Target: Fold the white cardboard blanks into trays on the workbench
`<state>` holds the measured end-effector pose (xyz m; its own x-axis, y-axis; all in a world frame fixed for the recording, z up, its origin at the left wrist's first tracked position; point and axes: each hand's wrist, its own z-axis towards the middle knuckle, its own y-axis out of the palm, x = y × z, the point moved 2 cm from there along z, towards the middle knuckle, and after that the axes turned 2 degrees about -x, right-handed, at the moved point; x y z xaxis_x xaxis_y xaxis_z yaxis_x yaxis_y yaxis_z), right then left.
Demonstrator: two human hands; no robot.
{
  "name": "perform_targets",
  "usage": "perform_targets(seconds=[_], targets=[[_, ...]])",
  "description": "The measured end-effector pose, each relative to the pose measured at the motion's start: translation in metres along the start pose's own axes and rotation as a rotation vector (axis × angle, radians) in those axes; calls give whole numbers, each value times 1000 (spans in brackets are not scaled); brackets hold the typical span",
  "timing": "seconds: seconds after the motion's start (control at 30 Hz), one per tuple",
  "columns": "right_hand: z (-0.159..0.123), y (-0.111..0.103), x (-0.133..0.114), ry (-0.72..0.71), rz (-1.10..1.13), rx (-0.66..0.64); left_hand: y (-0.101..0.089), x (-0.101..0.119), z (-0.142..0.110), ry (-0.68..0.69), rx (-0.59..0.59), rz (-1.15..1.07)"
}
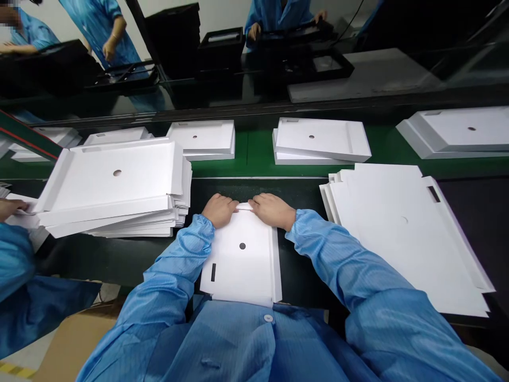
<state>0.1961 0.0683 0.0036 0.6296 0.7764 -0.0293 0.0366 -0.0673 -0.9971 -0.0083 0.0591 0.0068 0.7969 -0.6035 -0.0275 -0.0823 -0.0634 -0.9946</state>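
Note:
A white cardboard tray blank point(246, 265) lies on the dark bench right in front of my body. It has a round hole near its middle and a dark slot at the lower left. Its long right side is folded up. At its far end my left hand point(221, 210) grips the left corner, fingers curled over the edge. My right hand point(273, 210) holds the right corner of that same end, with a narrow folded flap showing between the two hands. The thumbs and the undersides of the fingers are mostly hidden.
Flat white blanks point(397, 228) are stacked to my right. Folded trays point(115, 185) form a pile at the left, near a co-worker's hand point(11, 208). More trays point(322, 139) sit on the green conveyor point(254, 159) ahead. Behind a dark rail, people in blue handle black frames.

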Motion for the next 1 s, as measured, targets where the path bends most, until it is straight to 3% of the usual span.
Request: perform_targets(seconds=[0.17,0.37,0.57,0.8,1.0], targets=[[0,-5,1,15,54,-50,-2,-4,-2,-10,73,-79],[-4,-15,6,54,20,-3,-5,-15,-10,-65,152,-77],[-7,-10,12,34,-1,-1,0,-23,-14,-46,113,-73],[-2,4,2,31,-99,106,3,-22,-9,-28,133,-68],[2,3,-5,32,-108,68,6,-17,-6,-26,120,30]])
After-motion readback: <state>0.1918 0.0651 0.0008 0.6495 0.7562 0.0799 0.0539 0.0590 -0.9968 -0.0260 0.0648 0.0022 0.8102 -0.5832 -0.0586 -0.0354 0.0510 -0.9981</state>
